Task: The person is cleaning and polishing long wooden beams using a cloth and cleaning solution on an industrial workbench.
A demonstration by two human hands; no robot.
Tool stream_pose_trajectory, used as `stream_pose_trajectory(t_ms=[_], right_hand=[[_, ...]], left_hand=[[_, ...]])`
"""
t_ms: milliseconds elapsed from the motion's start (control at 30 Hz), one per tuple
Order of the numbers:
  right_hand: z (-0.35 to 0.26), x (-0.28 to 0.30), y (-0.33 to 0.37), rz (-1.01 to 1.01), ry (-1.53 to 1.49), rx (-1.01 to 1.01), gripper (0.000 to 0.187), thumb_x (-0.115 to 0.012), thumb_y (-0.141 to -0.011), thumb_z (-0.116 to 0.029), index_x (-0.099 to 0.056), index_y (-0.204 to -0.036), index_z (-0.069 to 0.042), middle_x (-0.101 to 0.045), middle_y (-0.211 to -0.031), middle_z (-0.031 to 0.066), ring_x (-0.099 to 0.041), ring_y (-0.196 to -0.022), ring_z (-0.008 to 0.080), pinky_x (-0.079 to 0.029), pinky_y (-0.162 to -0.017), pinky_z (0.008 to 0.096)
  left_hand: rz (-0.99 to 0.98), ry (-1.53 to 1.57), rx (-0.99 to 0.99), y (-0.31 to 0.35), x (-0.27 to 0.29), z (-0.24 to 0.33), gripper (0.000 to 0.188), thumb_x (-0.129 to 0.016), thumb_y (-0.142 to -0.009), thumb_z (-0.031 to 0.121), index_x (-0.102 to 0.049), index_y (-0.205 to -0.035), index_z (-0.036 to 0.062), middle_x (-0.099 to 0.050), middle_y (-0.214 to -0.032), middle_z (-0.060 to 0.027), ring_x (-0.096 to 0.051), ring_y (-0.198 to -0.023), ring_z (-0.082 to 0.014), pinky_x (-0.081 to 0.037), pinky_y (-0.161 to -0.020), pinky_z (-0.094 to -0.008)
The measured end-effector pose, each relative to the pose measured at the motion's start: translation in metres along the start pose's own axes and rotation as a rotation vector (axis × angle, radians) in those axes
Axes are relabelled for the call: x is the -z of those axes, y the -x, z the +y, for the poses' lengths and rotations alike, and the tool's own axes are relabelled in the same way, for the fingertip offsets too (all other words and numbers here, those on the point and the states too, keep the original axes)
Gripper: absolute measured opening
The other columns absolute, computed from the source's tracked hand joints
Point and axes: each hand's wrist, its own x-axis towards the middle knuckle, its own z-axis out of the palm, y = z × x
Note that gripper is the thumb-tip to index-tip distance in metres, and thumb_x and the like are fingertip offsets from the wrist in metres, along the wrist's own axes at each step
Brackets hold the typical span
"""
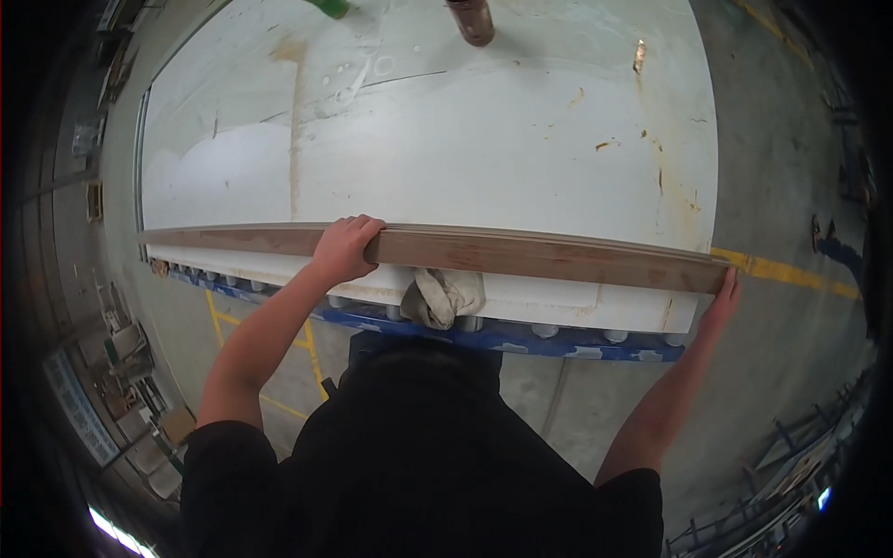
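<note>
A long brown wooden board (521,256) stretches across the near part of a white table top (502,139), from its left edge to just past its right edge. My left hand (347,249) grips the board left of its middle, fingers wrapped over the top edge. At the right end, my right hand (725,296) holds the board's end, with its fingers partly hidden behind it. A crumpled grey-white cloth (445,298) lies on the table's near edge, between the board and my body.
Blue conveyor framing (539,342) with rollers runs along the near side. A brown bottle-like object (473,23) and a green object (331,7) stand at the far side. Yellow lines (800,276) mark the grey floor. Racks (791,456) are at the lower right.
</note>
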Motion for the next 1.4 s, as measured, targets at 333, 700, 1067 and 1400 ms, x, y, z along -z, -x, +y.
stream_pose_trajectory(t_ms=[333, 700, 1067, 1400], right_hand=[[0.005, -0.015, 0.073, 0.073, 0.120, -0.026, 0.068, -0.065, -0.107, -0.052, -0.058, -0.143, 0.005, -0.064, -0.139, 0.0170, -0.060, -0.126, 0.0245, -0.048, -0.109, 0.0372], [0.025, -0.041, 0.119, 0.159, 0.185, -0.035, 0.071, -0.069, -0.105, -0.051, -0.058, -0.145, 0.006, -0.063, -0.142, 0.0221, -0.060, -0.128, 0.0276, -0.049, -0.109, 0.0394], [-0.053, -0.128, 0.209, 0.589, 0.665, 0.424, 0.069, -0.076, -0.101, -0.038, -0.053, -0.150, 0.006, -0.057, -0.147, 0.0275, -0.055, -0.137, 0.0419, -0.044, -0.116, 0.0498], [-0.024, -0.294, 0.507, -0.147, 0.690, 0.650, 0.069, -0.089, -0.086, -0.022, -0.059, -0.145, -0.001, -0.063, -0.136, 0.0233, -0.059, -0.128, 0.0436, -0.047, -0.109, 0.0515]], left_hand=[[-0.060, -0.024, 0.032, 0.042, -0.001, -0.034, 0.064, -0.090, -0.064, 0.012, -0.064, -0.122, 0.0110, -0.069, -0.119, -0.0117, -0.067, -0.113, -0.0364, -0.054, -0.097, -0.0475], [-0.032, -0.046, -0.013, 0.076, 0.002, -0.075, 0.062, -0.089, -0.063, 0.013, -0.064, -0.119, 0.0106, -0.070, -0.115, -0.0119, -0.067, -0.108, -0.0368, -0.054, -0.092, -0.0481], [0.075, -0.042, -0.083, 0.099, -0.008, -0.078, 0.069, -0.089, -0.073, 0.022, -0.061, -0.135, 0.0110, -0.066, -0.122, -0.0120, -0.063, -0.118, -0.0346, -0.045, -0.110, -0.0521], [0.488, 0.654, -0.140, 0.147, 0.024, -0.141, 0.063, -0.085, -0.088, 0.013, -0.058, -0.145, 0.0046, -0.071, -0.125, -0.0128, -0.069, -0.111, -0.0276, -0.053, -0.102, -0.0422]])
